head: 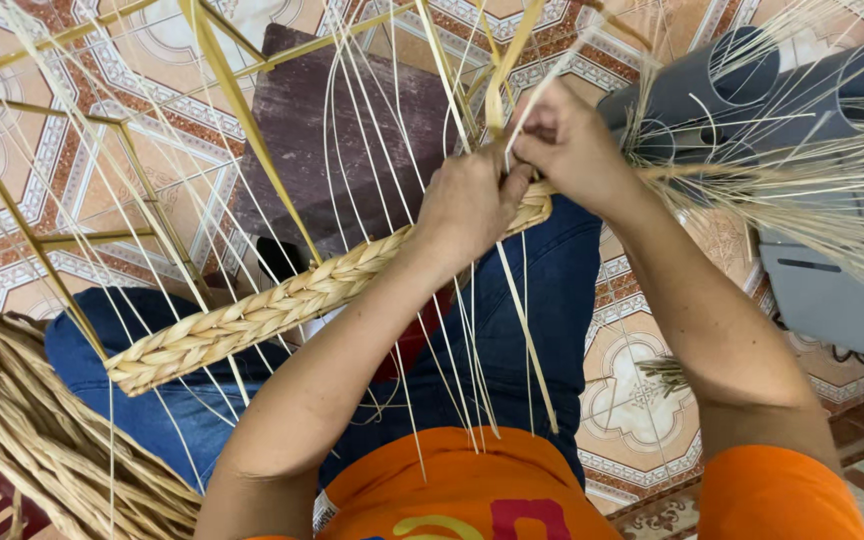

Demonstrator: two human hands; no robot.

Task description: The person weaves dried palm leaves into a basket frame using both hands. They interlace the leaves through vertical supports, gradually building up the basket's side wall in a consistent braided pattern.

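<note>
Braid end worked between two hands

Floor tiles (42, 130), patterned in cream and rust, spread beneath a dark wooden stool (352, 130) and a yellow stick frame (142, 180). Grey tubes (752, 80) lie at the right, loose straw bundled by them. Across the lap in blue trousers (542, 300) runs the plaited straw band (252, 315), from lower left up to the hands. The step looks to be plaiting at its open end: the left hand (472, 205) is clenched over that end, pinning it, while the right hand (567, 145), just beside and touching, pinches thin pale strands (512, 70) rising from it. Folding the next strand across likely calls for steady tension and a firm pin.
</note>
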